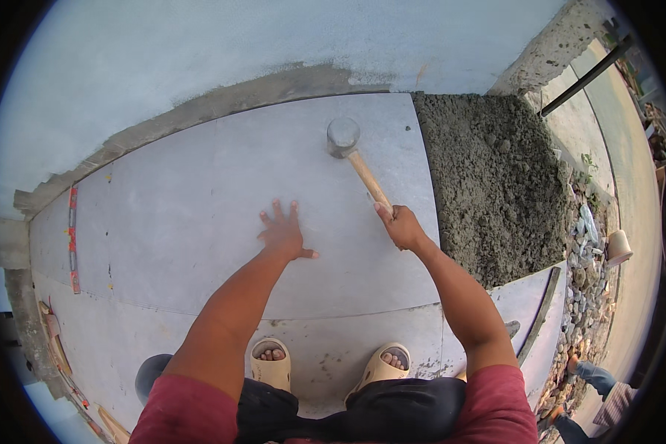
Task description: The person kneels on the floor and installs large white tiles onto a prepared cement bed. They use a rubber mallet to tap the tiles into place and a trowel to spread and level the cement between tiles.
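Observation:
My right hand (399,229) grips the wooden handle of a mallet (368,176). The mallet's grey head is over a large pale grey tile (181,214), near its upper right; I cannot tell whether it touches the surface. My left hand (281,233) has its fingers spread on the middle of the same tile, left of the mallet. Right of the tile lies a bed of wet, dark grey mortar (496,185). My feet, in cream sandals (270,374), stand on the tiles below.
A pale blue wall (237,37) borders the tiles. A red-and-grey bar (73,237) lies at left, wood scraps (52,333) below it. At right are a dark strip (539,318), rubble (581,296), a bucket (617,248), a pole (581,80) and another person's legs (588,377).

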Available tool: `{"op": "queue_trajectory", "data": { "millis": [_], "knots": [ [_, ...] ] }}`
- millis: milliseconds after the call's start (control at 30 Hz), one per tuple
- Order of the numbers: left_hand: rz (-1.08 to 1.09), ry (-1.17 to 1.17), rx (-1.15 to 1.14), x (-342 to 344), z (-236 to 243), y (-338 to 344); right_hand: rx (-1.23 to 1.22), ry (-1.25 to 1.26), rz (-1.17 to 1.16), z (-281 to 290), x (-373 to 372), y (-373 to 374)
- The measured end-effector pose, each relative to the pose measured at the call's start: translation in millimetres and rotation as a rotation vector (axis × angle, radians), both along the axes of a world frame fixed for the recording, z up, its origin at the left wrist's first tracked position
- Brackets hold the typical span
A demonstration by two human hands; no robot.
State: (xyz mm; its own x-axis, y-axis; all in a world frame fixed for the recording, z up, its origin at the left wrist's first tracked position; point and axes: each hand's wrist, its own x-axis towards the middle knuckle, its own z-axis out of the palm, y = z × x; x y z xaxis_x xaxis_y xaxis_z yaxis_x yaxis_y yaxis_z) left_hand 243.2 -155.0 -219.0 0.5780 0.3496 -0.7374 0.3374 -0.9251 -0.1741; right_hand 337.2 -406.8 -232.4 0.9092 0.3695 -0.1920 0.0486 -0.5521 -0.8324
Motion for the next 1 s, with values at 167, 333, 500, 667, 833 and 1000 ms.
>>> {"op": "queue_trajectory", "data": {
  "millis": [167,333,500,667,833,1000],
  "knots": [
    [0.021,0.0,-0.01,-9.9,-6.0,13.6,0.325,0.216,-0.101,109.3,2.7,19.1],
    [0.031,-0.032,-0.04,-6.6,-10.4,4.9,0.63,-0.043,-0.021,72.8,-55.3,-43.9],
    [0.057,-0.004,-0.048,-9.6,-5.5,10.8,-0.076,0.023,0.089,5.1,-73.1,-81.8],
    [-0.04,-0.047,-0.044,-42.5,-15.3,10.5,0.349,0.233,0.021,116.9,-70.4,-64.6],
    [-0.151,0.021,-0.018,-105.0,-7.5,-3.5,0.48,-0.026,0.193,60.2,-112.0,-95.2],
    [-0.166,-0.017,-0.058,-113.4,-9.2,-10.1,-0.301,0.237,0.288,9.9,-110.9,-130.6]
  ]
}}
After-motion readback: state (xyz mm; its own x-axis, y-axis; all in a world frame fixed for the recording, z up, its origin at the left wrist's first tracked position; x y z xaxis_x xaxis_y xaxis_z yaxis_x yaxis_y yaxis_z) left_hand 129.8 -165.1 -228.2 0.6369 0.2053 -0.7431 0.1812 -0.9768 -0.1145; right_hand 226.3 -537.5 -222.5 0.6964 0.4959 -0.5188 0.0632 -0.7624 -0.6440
